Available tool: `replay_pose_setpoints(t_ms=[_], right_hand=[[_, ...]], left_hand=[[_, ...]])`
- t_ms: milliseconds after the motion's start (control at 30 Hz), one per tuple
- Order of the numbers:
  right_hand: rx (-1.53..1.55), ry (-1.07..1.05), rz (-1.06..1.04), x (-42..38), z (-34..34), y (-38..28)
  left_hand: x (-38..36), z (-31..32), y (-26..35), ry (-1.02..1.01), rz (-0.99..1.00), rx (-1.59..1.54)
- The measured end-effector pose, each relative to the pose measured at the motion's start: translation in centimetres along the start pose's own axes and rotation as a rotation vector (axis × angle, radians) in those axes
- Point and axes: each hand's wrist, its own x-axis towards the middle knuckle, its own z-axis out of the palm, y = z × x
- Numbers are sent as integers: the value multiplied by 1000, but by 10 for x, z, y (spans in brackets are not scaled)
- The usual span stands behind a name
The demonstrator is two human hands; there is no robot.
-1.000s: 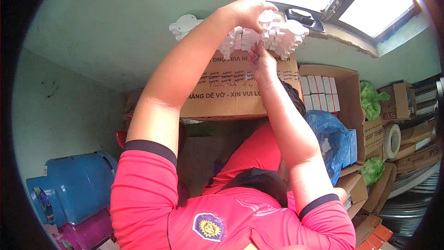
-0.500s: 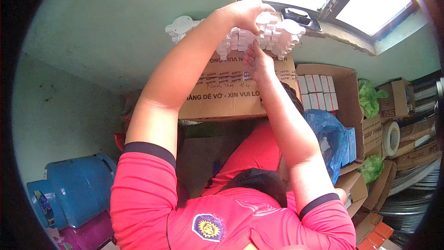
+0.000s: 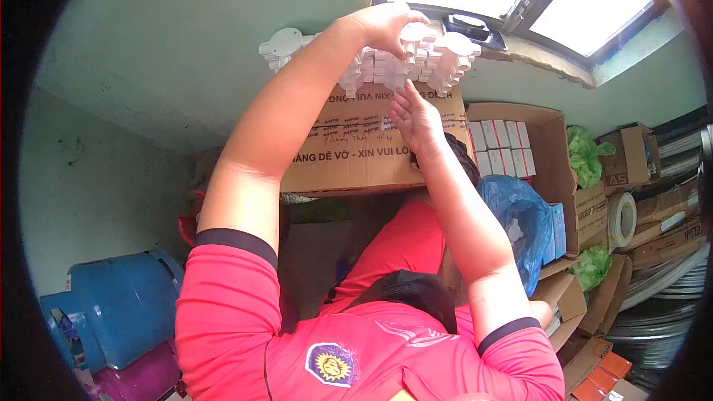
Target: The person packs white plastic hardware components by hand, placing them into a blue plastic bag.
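Stacks of white round plastic junction boxes (image 3: 454,46) stand on a cardboard carton (image 3: 349,167) against the wall. My left hand (image 3: 386,26) reaches over them, its thumb and fingers curved around the upper part of a middle stack (image 3: 413,33). My right hand (image 3: 417,117) is just below and in front of that stack, palm turned up and inward, fingers extended and slightly bent. Nothing shows in it. Another stack of junction boxes (image 3: 285,42) is at the left, partly hidden by my left forearm.
An open carton (image 3: 553,130) with small white boxes (image 3: 505,147) stands at right, beside a blue plastic bag (image 3: 512,215). A blue gas cylinder (image 3: 122,304) lies at lower left. Behind the stacks, a black object (image 3: 469,27) rests on the window ledge. Coiled cables (image 3: 661,327) fill the far right.
My right hand has dropped slightly away from the stack and its fingers have straightened. My left hand stays around the middle stack. The whole view has shifted a little.
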Motion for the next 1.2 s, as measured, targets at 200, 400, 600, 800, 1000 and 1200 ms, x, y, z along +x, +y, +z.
replay_pose_setpoints(t_ms=[200, 400, 600, 800, 1000, 1200], right_hand=[[-1, -16, 35, -30, -27, -12], [10, -25, 40, -41, -50, -12], [16, -29, 49, -56, -56, -8], [21, -69, 56, -69, -54, -10], [8, -75, 32, -81, -56, -14], [20, -64, 13, -85, -77, -17]], left_hand=[[3, 1, -5, 10, 0, -3], [2, -3, -3, 12, -24, -11], [2, -3, -5, 26, -30, -62], [3, -4, -4, 16, -31, -49], [2, -3, -3, -1, -21, -17], [-3, -5, 7, -22, -56, -3]])
